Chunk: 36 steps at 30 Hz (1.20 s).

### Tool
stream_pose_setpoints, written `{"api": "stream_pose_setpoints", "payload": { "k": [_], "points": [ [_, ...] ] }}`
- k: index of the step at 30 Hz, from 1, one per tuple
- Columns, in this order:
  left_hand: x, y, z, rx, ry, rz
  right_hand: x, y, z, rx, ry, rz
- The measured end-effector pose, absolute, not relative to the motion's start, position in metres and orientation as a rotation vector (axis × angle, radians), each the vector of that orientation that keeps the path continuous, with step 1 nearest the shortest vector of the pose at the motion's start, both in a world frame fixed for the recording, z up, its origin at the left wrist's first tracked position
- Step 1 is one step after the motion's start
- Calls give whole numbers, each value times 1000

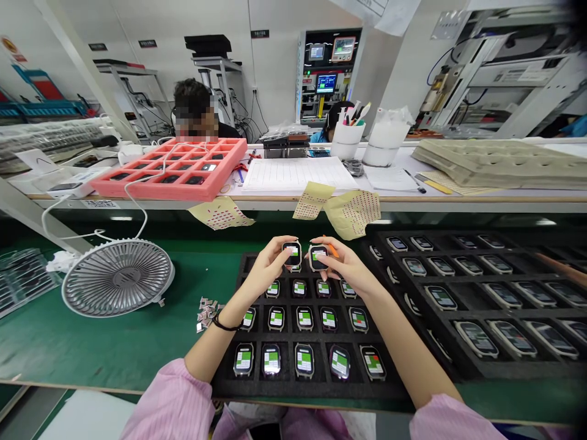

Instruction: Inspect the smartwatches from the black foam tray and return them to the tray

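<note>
My left hand [274,260] is closed around a smartwatch body [292,253] with a lit screen, its thumb on the glass. Beside it, my right hand [343,264] grips a second watch body [318,258], thumb across the screen. An orange pen-like tool [331,247] also shows at the right hand's fingers; its far end is hidden. Both hands are above the back rows of a black foam tray [316,387]. In its pockets lie several strapless watches [304,360] with green and white screens, a few showing red. My forearms cover parts of the tray.
To the right, stacked black foam trays [479,362] hold more watches. A grey fan [121,278] and small metal pieces [206,313] are at left. On the shelf stand a pink foam tray [215,183], papers [298,174] and pen cups [347,142]. Another person [195,110] sits behind.
</note>
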<state>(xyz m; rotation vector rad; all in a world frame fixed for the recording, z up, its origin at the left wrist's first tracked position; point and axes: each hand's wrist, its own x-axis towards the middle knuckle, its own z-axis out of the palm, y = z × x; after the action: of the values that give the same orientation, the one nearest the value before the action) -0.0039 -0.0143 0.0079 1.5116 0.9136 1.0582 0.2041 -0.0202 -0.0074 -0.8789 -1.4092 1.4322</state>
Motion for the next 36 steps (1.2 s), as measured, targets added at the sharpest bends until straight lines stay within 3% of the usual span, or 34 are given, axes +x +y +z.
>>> {"api": "stream_pose_setpoints", "payload": {
  "k": [36],
  "points": [
    [-2,-16,10,1446,989,1044,207,-21,-4,-917,-1407,1426]
  ]
}}
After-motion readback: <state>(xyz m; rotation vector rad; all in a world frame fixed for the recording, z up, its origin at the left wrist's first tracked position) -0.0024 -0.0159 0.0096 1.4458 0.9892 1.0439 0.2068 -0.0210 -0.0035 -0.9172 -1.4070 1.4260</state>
